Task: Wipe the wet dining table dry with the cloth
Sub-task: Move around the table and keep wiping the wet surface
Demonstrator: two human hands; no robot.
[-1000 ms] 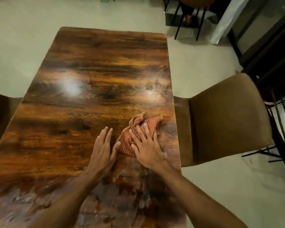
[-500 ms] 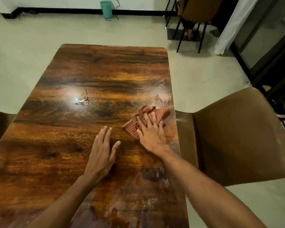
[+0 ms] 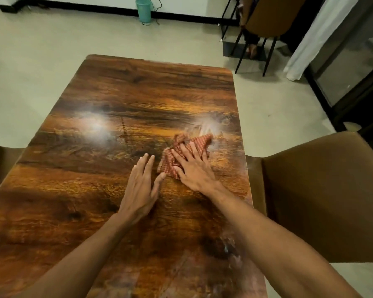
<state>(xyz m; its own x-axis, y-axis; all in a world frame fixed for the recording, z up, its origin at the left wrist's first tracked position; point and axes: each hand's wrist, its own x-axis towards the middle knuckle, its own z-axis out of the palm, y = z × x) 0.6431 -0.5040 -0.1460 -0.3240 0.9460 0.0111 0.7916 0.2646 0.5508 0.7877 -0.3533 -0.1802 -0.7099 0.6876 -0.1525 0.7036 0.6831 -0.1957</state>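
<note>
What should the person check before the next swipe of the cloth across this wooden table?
1. Right hand flat on the cloth: ok.
2. Cloth spread out for a wide swipe: not ok, it is bunched.
3. Left hand flat on the table, beside the cloth: ok.
4. Cloth inside the table's right edge: ok.
5. Patch just beyond the cloth dry: not ok, wet streaks show there.
6. Far end of the table dry: cannot tell, glare and wood grain hide it.
</note>
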